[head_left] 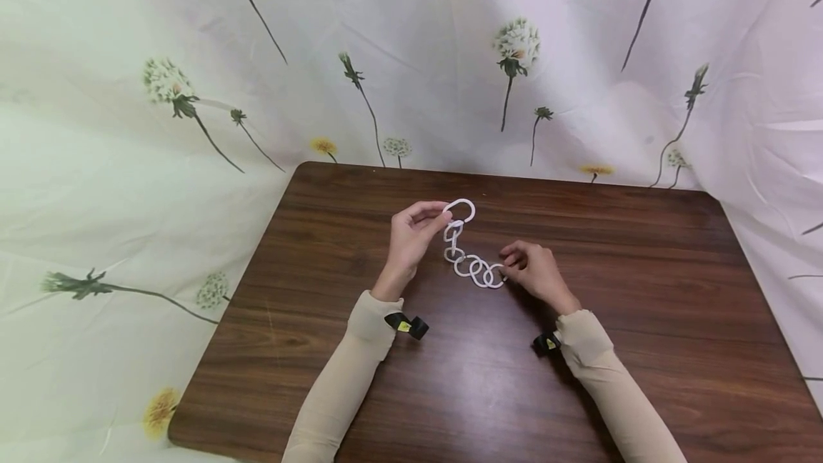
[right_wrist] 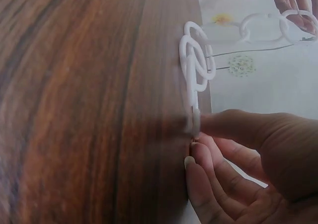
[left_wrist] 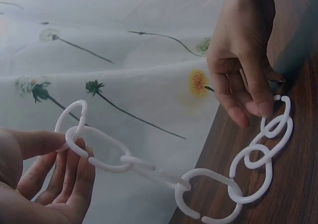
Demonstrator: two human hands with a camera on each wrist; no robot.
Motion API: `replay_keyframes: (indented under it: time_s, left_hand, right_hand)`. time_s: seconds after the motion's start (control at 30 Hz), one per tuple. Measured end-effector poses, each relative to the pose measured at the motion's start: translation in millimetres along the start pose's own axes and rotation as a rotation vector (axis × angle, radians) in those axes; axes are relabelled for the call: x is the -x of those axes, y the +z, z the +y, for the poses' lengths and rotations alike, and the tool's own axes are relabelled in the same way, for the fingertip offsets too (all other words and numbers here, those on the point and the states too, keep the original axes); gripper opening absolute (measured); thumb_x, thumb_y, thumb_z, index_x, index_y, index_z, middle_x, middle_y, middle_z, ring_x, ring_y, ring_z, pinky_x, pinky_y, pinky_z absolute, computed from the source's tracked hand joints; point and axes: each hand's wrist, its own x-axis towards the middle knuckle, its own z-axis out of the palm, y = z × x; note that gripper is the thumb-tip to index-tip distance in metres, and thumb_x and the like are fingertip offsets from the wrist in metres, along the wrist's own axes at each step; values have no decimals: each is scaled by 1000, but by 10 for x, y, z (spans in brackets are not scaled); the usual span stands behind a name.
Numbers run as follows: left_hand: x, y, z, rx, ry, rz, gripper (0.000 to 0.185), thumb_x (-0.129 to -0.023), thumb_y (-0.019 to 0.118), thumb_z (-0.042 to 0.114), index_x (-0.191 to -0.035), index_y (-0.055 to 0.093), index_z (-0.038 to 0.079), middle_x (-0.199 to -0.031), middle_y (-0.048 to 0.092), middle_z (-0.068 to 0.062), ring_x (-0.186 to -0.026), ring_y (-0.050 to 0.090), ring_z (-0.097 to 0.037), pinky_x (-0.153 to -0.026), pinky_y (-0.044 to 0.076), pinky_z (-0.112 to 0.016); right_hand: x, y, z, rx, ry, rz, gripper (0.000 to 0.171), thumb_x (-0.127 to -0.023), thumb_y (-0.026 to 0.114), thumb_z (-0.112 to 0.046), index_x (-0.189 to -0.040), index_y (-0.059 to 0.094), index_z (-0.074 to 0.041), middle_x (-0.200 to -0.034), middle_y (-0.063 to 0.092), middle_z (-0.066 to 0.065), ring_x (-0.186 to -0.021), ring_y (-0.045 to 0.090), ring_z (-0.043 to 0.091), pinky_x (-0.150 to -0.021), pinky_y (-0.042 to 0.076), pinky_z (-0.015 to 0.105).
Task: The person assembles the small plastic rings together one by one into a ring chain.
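Note:
A chain of several white plastic C-shaped links (left_wrist: 199, 171) runs between the two hands. In the head view my left hand (head_left: 410, 236) pinches the link at one end (head_left: 474, 211) between thumb and fingers, raised above the table. From there the chain sags, then its lower links lie along the wood. My right hand (head_left: 539, 271) is low at the table and pinches the link at the other end, thumb against fingertips. The right wrist view shows that end link (right_wrist: 192, 80) nearly edge-on, partly hidden by the thumb.
The brown wood-grain table (head_left: 643, 270) has rounded corners. Behind it and along its sides hangs a white cloth (head_left: 437, 91) printed with dandelions. Both wrists wear black straps (head_left: 406, 325) over beige sleeves (head_left: 341, 384).

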Motion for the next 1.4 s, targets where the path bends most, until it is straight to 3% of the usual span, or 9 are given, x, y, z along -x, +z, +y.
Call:
replay_keyframes:
  time_s: [0.37, 0.5, 0.63, 0.77, 0.87, 1.1, 1.3, 1.4]
  left_hand:
    - [15, -82, -56, 4, -18, 25, 25, -83, 77, 6, -105, 70, -4, -93, 74, 0, -81, 69, -8, -75, 58, -19]
    - [15, -130, -66, 3, -16, 32, 25, -84, 76, 5, -105, 70, -5, -92, 73, 1, -81, 69, -8, -75, 59, -21]
    - [15, -173, -71, 6, -20, 41, 25, -84, 76, 4, -106, 69, -5, -91, 73, 3, -80, 69, -9, -80, 62, -33]
    - [19, -206, -72, 7, -19, 43, 26, -84, 76, 5, -106, 69, -6, -91, 73, 2, -79, 70, -10, -79, 62, -30]
    - [24, -231, -75, 16, -18, 50, 25, -84, 76, 4, -106, 69, -6, -92, 73, -1, -78, 70, -11, -75, 61, -24]
    - [27, -260, -88, 4, -24, 59, 25, -84, 76, 4, -105, 69, -6, -92, 73, -2, -78, 69, -10, -73, 60, -21]
    - [29, -303, -100, -23, -41, 69, 24, -83, 77, 6, -104, 71, -4, -93, 74, -2, -77, 70, -9, -75, 61, -25]
    - [25, -341, -116, -39, -38, 59, 25, -84, 77, 7, -105, 71, -4, -98, 74, -11, -77, 70, -9, -76, 61, -27]
  right_hand:
    - [33, -26, -66, 72, 23, 26, 27, -74, 74, -4, -101, 72, -8, -83, 74, 4, -71, 70, 13, -67, 56, 29]
    - [54, -39, -79, 143, 32, 28, 27, -74, 77, -9, -99, 70, -8, -83, 73, 3, -71, 69, 13, -73, 55, 37]
    - [75, -76, -66, 208, 53, 33, 26, -75, 80, -16, -97, 70, -8, -80, 73, 3, -69, 68, 13, -72, 52, 41]
    - [96, -129, -34, 219, 82, 38, 24, -74, 80, -17, -95, 71, -8, -77, 73, 2, -68, 66, 13, -70, 52, 40]
    - [102, -164, 6, 208, 95, 34, 22, -74, 80, -17, -92, 71, -9, -76, 72, 1, -66, 64, 12, -69, 51, 37]
    - [125, -255, 122, 160, 104, 5, 11, -78, 77, -17, -85, 72, -12, -74, 69, 0, -65, 60, 7, -66, 46, 25]
    - [149, -376, 188, -27, 147, -96, 10, -85, 65, -7, -94, 70, -4, -78, 69, 9, -59, 64, 11, -54, 54, 26]
    - [164, -424, 226, -125, 161, -130, 13, -89, 63, -4, -100, 68, 2, -83, 68, 15, -61, 67, 15, -55, 59, 30]
